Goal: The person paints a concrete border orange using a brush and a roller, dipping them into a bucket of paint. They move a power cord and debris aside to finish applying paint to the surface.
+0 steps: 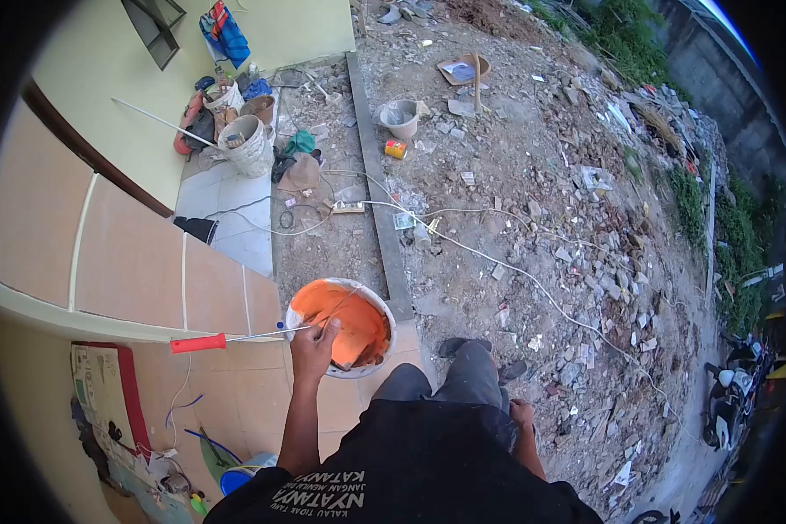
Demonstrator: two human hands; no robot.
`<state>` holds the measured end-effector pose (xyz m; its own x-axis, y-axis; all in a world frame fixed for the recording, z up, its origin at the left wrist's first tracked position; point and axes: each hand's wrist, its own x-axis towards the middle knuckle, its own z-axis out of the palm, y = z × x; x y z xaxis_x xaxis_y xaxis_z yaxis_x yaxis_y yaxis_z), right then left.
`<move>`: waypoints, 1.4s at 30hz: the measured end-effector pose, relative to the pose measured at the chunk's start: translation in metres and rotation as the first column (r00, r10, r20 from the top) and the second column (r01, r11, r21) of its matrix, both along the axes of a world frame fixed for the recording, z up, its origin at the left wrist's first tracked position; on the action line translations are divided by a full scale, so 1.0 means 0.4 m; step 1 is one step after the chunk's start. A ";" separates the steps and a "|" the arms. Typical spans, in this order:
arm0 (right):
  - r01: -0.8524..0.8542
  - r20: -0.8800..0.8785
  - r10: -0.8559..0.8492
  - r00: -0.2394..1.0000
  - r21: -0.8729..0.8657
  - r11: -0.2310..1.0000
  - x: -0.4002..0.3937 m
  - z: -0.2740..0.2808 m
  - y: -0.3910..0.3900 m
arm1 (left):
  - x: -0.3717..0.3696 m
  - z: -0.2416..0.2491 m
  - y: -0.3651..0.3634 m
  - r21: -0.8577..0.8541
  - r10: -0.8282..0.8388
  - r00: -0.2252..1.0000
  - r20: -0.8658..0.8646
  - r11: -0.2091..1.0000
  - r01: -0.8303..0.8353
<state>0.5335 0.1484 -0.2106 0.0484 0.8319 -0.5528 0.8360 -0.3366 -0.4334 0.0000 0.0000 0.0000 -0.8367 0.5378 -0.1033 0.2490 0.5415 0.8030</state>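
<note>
Your left hand (313,348) grips the thin metal rod with a red handle (199,342) over the white bucket of orange paint (341,325); at four o'clock, your right hand (521,412) rests on your knee, its grip unclear.

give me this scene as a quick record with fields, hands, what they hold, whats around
left hand: grips the rim of the bucket and touches a thin metal rod
bucket: white, coated inside with orange paint
rod: lies across the bucket rim, red handle pointing left
right hand: resting by the right thigh, holds nothing visible
ledge: orange tiles, left of the bucket
ground: rubble with a white cable across it
far buckets: by the wall
</note>
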 end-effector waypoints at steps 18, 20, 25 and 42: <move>-0.663 -0.262 0.617 0.742 -0.149 0.734 -0.281 -0.152 1.134 | 0.649 0.137 0.119 0.006 0.788 0.611 -0.077 0.613 -0.790; -0.852 -0.268 0.821 0.505 -0.002 0.523 -0.221 -0.317 1.171 | 0.730 0.130 0.137 -0.010 0.846 0.533 0.000 0.533 -0.846; -0.813 0.253 0.790 -0.559 0.022 -0.582 -0.221 -0.385 1.102 | 0.941 0.102 0.156 -0.060 0.918 0.394 0.045 0.396 -0.916; -0.933 -0.261 0.897 0.355 -0.162 0.322 -0.025 -0.047 1.170 | 1.449 0.108 0.234 -0.036 0.978 0.187 0.096 0.192 -0.981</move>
<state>0.5234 0.6162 -0.2295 -0.7250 0.1447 -0.6734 0.6374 0.5113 -0.5765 0.5795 0.0934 0.0433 -0.6787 -0.7060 -0.2021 -0.5275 0.2772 0.8031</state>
